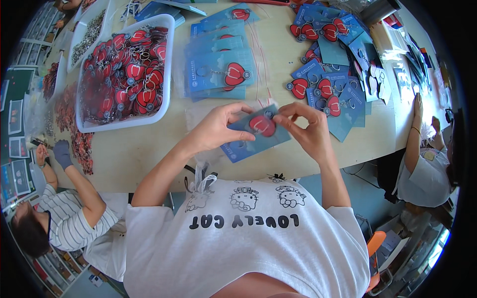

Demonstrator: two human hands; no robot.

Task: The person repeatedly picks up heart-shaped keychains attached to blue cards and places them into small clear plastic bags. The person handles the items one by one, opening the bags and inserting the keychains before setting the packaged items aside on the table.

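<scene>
A blue card [236, 153] with a red heart- or apple-shaped keychain [262, 126] on it is held tilted above the table's near edge. My left hand [218, 127] grips its left side, with the thumb across the front. At the upper right edge, my right hand [309, 126] pinches the card beside the red pendant. Clear plastic shows around the card's top, but I cannot tell whether the card is inside a bag. Just beyond lies an overlapping row of similar cards with keychains [218, 74], in clear bags with red seal lines.
At left stands a white bin [168, 74] of red keychains; behind it, a tray of small metal parts [89, 37]. Loose blue cards and keychains [334, 105] are piled at right. Co-workers sit at left [74, 213] and right [425, 174]. An orange chair [376, 244] stands behind.
</scene>
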